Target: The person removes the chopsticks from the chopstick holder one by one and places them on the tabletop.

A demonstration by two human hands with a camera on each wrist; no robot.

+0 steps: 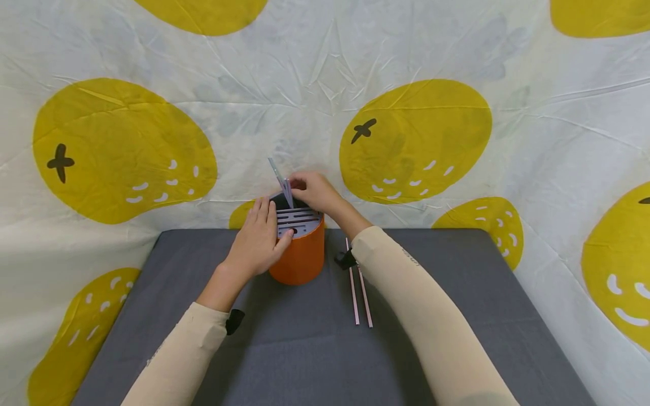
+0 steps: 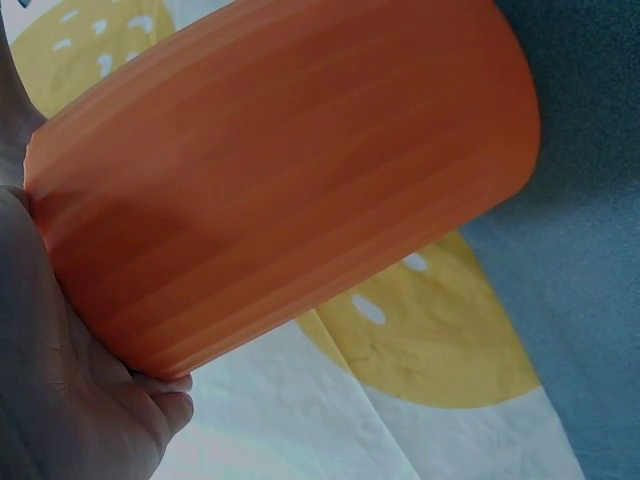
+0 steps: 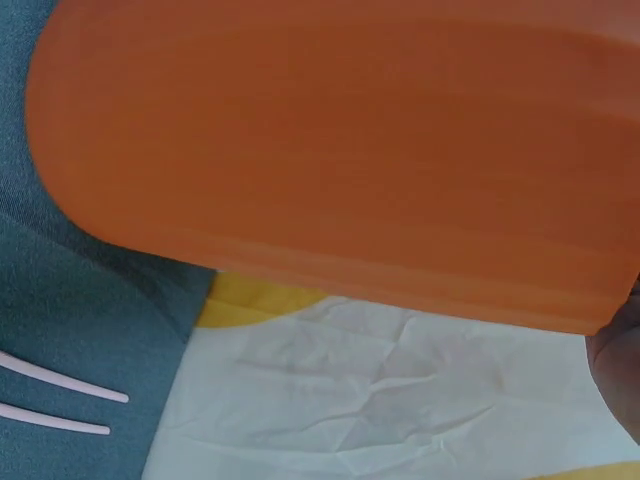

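An orange cylindrical utensil holder [image 1: 297, 259] with a grey slotted top [image 1: 299, 225] stands near the back of the table. My left hand [image 1: 256, 239] holds its upper left side, the fingers along the rim and the thumb over the front edge. The left wrist view shows the same hand [image 2: 90, 390] against the holder's rim. At the back compartment, my right hand [image 1: 320, 194] pinches thin grey chopsticks [image 1: 287, 194], which lean up out of the dark opening. Their lower ends are hidden inside. Only part of the right hand [image 3: 620, 365] shows in the right wrist view.
Two pink chopsticks [image 1: 354, 299] lie on the dark grey tablecloth [image 1: 304, 349], right of the holder and beside the right forearm. A white cloth with yellow fruit prints [image 1: 416, 141] hangs right behind the table's back edge.
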